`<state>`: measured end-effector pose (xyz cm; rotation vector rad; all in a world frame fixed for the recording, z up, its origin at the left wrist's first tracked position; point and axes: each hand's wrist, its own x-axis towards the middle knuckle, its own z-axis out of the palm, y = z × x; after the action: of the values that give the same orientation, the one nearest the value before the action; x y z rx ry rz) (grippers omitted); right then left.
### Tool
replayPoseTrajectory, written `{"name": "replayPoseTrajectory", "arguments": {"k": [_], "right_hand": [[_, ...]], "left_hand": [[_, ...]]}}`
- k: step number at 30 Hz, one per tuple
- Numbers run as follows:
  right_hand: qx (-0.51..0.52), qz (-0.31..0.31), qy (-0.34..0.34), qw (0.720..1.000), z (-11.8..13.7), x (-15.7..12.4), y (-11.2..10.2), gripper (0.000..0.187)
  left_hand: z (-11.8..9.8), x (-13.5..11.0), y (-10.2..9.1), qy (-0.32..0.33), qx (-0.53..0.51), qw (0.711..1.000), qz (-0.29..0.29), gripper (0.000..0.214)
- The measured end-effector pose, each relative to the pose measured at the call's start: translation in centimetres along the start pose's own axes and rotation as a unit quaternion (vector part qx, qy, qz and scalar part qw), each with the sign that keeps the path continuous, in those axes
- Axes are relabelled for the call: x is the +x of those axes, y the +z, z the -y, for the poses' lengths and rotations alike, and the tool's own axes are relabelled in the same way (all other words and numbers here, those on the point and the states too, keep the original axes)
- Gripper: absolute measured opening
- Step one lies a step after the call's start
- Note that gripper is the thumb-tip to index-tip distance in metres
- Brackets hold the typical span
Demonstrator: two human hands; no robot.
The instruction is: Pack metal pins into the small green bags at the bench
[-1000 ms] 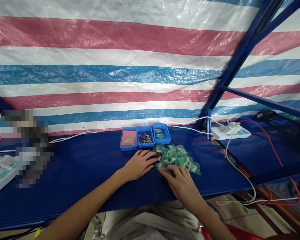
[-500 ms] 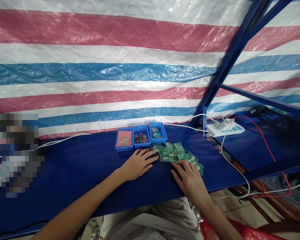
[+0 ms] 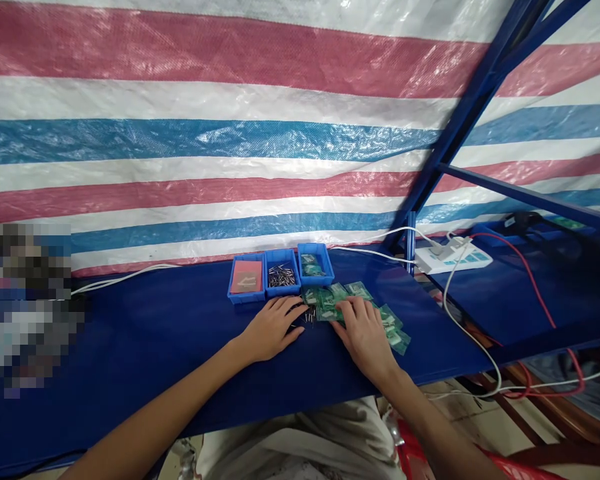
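Note:
A heap of small green packets in clear wrap lies on the blue tabletop. My right hand rests flat on the middle of that heap, fingers spread. My left hand lies flat on the table just left of the heap, fingers stretched towards a few small metal pins. Behind the hands stand three small blue bins: the left bin holds a red card, the middle bin metal pins, the right bin green packets.
A white power strip with white and red cables lies at the right by a blue rack post. A striped tarp hangs behind the table. A white cable runs along the back edge. A blurred area sits at the far left.
My right hand has slid from the near edge of the packet heap up onto its middle. The left hand has stayed put. The camera shifted slightly.

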<state>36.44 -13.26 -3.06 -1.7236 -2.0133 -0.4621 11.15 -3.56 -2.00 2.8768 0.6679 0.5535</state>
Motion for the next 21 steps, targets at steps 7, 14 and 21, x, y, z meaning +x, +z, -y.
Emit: {"name": "replayPoseTrajectory", "arguments": {"k": [7,14,21], "right_hand": [[0.043,-0.006,-0.047,0.998,-0.6,3.1,0.2,0.020],[0.132,-0.045,0.003,0.990,-1.8,3.7,0.8,0.025],[0.124,-0.040,0.004,0.991,-2.8,2.6,0.5,0.026]], "left_hand": [[0.0,0.4,0.4,0.002,-0.001,1.000,0.013,0.055],[-0.6,1.0,0.3,0.004,-0.006,1.000,0.012,0.049],[-1.2,2.2,1.2,0.014,0.007,1.000,0.013,0.059]]}}
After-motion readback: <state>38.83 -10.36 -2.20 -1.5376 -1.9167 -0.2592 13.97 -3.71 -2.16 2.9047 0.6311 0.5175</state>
